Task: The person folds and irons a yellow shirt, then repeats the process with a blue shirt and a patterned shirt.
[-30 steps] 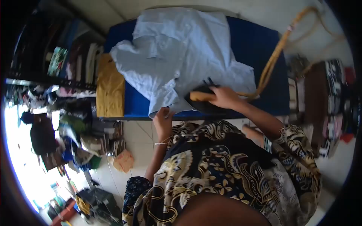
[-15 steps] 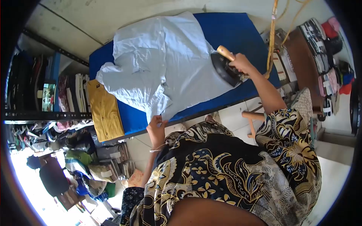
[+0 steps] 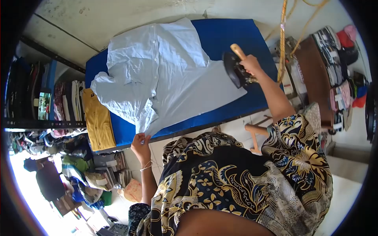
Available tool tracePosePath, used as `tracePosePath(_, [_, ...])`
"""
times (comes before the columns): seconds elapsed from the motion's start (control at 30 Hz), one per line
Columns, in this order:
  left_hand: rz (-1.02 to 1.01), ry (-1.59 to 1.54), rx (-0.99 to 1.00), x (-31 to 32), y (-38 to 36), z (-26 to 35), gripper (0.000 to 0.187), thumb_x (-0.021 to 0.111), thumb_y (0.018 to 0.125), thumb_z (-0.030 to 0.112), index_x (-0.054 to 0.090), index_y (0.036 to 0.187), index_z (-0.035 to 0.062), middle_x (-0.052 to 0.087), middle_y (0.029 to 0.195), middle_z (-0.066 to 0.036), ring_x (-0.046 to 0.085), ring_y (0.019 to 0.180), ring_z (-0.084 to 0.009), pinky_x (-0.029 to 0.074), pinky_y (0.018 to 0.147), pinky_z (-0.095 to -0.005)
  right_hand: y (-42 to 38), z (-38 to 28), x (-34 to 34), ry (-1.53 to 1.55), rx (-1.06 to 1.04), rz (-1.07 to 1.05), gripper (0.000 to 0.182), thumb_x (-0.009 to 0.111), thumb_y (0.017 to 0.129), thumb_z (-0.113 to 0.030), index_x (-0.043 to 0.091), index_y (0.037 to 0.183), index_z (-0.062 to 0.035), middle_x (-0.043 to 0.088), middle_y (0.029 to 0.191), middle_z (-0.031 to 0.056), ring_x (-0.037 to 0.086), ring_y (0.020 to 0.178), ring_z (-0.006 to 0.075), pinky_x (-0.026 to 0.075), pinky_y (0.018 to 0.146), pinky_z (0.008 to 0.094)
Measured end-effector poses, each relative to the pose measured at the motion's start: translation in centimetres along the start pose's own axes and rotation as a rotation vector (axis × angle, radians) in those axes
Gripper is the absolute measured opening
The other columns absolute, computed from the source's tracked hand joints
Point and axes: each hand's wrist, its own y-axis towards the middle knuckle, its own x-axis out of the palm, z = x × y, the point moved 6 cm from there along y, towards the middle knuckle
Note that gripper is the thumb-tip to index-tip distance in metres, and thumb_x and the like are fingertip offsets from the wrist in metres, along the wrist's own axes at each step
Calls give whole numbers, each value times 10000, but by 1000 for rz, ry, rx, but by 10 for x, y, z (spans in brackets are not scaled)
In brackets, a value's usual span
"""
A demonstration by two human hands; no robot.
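A light blue button-up shirt (image 3: pixel 177 74) lies spread over a blue-covered ironing table (image 3: pixel 232 31). My right hand (image 3: pixel 251 66) is wrapped round the wooden handle of a dark iron (image 3: pixel 232 72), whose body is over the shirt's lower end at the right. At the near edge of the table, my left hand (image 3: pixel 140 144) pinches the shirt's edge between thumb and fingers. Creases show around the sleeve and the part near my left hand, while the cloth toward the iron looks smoother. The iron's soleplate is hidden.
A folded mustard-yellow garment (image 3: pixel 98 122) lies at the table's left end. Left of it stands a metal shelf (image 3: pixel 47 123) holding clothes and a phone (image 3: pixel 44 103). A yellowish cord (image 3: pixel 282 43) hangs beside my right arm. A wooden stool (image 3: pixel 254 133) stands below the table.
My left hand has moved left with the pinched edge, and the shirt has shifted left with it. The iron now sits nearer the shirt's lower right end. The view has shifted slightly.
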Motion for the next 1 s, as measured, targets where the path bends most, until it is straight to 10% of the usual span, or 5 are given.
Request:
tracePosePath(0.13, [153,15,-80,-5,-24,-10,194,703,653,14,567,788,-18,584,659,-59,557,600,-102,446,555,-223,58,30,-42,-74,61,-76,280,645,694,-154,545,852,55,548,553,105,538,418,217,413,374,328])
tracePosePath(0.3, [323,41,-87,-19,-49,19,177,649,679,-52,559,827,-15,570,675,-28,511,587,-72,426,538,-200,-42,-31,-46,-539,-837,378,623,709,591,-319,457,1088,-42,461,1147,132,451,1015,298,325,834,468])
tracePosePath(0.43, [595,-215,-93,-50,-71,19,225,600,687,-78,567,897,-4,554,707,-49,491,595,-81,422,524,-187,-149,19,71,-482,-1329,-335,452,688,618,-243,556,1015,-70,530,1033,99,458,1042,230,271,891,426])
tracePosePath(0.77, [1056,882,665,-320,53,230,306,635,728,262,565,911,26,579,824,-60,561,754,-140,447,708,-234,-178,-147,-34,737,-751,-1226,178,612,774,-117,594,924,-23,618,754,27,565,680,91,432,659,226])
tracePosePath(1.0, [585,624,819,-3,280,295,202,558,792,176,550,944,43,611,816,-107,596,751,-253,477,661,-324,-74,-67,-12,801,-291,-551,144,623,766,-120,579,845,-8,598,730,27,539,664,78,417,635,215])
